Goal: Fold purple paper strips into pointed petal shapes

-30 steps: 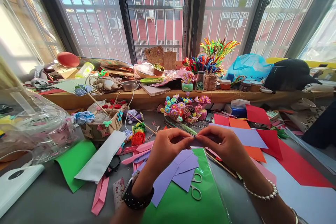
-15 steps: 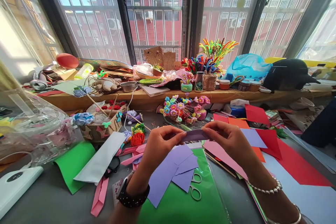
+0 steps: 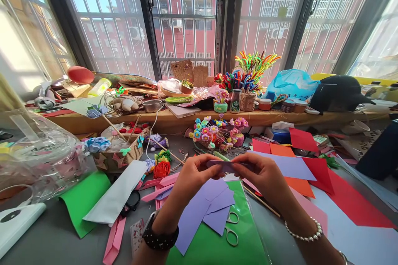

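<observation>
Purple paper strip (image 3: 226,165) held level between both hands, above the loose purple paper pieces (image 3: 205,207) on the green sheet (image 3: 217,244). Left hand (image 3: 194,176) pinches its left end; right hand (image 3: 264,174) pinches its right end. Scissors (image 3: 230,227) lie just below, untouched.

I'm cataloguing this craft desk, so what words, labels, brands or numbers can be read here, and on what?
None can be read.
Small bottle on the sill: round green label, too small to read.
Blue plastic bag: dark print, blurred.
Card by the left wrist: printed pattern, unreadable.
</observation>
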The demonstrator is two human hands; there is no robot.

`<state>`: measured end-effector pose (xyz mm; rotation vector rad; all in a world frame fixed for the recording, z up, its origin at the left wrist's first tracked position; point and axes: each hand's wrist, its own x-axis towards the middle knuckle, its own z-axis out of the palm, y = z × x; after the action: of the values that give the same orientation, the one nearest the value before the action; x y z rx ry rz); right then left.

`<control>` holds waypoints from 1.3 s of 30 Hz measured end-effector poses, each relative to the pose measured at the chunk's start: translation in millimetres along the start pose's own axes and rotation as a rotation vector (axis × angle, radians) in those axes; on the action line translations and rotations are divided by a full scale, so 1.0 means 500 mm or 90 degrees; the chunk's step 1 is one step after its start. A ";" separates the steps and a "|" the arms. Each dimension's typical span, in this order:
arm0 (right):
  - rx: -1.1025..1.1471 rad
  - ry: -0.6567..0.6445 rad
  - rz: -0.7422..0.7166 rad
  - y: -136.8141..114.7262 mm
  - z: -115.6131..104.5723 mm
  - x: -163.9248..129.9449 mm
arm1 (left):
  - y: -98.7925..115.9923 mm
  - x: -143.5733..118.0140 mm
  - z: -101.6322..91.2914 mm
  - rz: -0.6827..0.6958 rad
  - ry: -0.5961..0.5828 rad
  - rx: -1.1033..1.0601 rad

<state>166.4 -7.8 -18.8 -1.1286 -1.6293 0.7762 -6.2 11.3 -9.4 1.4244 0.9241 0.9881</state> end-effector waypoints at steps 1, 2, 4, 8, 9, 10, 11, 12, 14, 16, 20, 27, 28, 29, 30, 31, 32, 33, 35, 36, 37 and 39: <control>0.002 -0.007 -0.008 -0.001 0.001 0.000 | -0.002 0.001 0.000 -0.005 0.003 -0.014; 0.002 -0.015 -0.017 -0.003 0.001 0.000 | -0.004 0.003 0.000 -0.009 0.003 -0.025; -0.008 -0.017 -0.040 -0.006 0.002 0.000 | -0.006 0.005 -0.001 -0.023 -0.020 -0.048; -0.026 0.024 -0.098 -0.007 0.006 -0.001 | -0.006 0.007 0.002 -0.062 -0.049 -0.089; -0.021 0.027 -0.110 -0.006 0.007 -0.002 | -0.006 0.006 0.004 -0.069 -0.045 -0.093; -0.016 0.028 -0.120 -0.005 0.007 -0.002 | -0.006 0.006 0.006 -0.073 -0.035 -0.093; -0.015 0.027 -0.125 -0.003 0.008 -0.002 | -0.006 0.005 0.008 -0.073 -0.023 -0.092; -0.015 0.025 -0.129 -0.002 0.008 -0.002 | -0.006 0.005 0.010 -0.070 -0.012 -0.090; -0.017 0.012 -0.131 0.000 0.009 -0.001 | -0.007 0.005 0.010 -0.060 0.000 -0.079; -0.018 -0.006 -0.125 0.000 0.010 0.000 | -0.008 0.006 0.008 -0.054 -0.009 -0.063; -0.026 -0.018 -0.051 -0.005 0.009 0.000 | -0.007 0.006 0.002 -0.043 -0.023 -0.034; 0.069 -0.060 0.094 -0.008 0.009 0.003 | 0.002 0.001 0.003 -0.023 0.012 0.019; 0.087 -0.057 0.106 -0.006 0.010 0.004 | 0.002 0.000 0.004 -0.023 0.019 0.018; 0.099 -0.052 0.116 -0.005 0.011 0.004 | 0.002 0.000 0.004 -0.022 0.025 0.018; 0.108 -0.046 0.122 -0.003 0.012 0.004 | 0.002 -0.001 0.004 -0.019 0.030 0.018; 0.115 -0.042 0.126 -0.002 0.013 0.004 | 0.002 -0.001 0.004 -0.015 0.031 0.018; 0.120 -0.038 0.129 -0.001 0.014 0.004 | 0.003 -0.002 0.004 -0.012 0.029 0.019; 0.124 -0.036 0.129 0.000 0.014 0.004 | 0.004 -0.002 0.004 -0.011 0.026 0.022; 0.128 -0.034 0.125 0.001 0.013 0.004 | 0.005 -0.003 0.003 -0.011 0.030 0.027; 0.128 -0.035 0.119 0.001 0.012 0.005 | 0.006 -0.003 0.002 -0.011 0.034 0.028; 0.123 -0.038 0.110 0.001 0.011 0.005 | 0.007 -0.003 0.001 -0.011 0.039 0.027; 0.101 -0.054 0.082 0.001 0.009 0.005 | 0.007 -0.002 -0.001 -0.010 0.047 0.014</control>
<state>161.9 -5.1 -19.9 -1.1078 -1.5462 1.0316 -6.8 10.2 -6.1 1.4047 1.0009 1.0268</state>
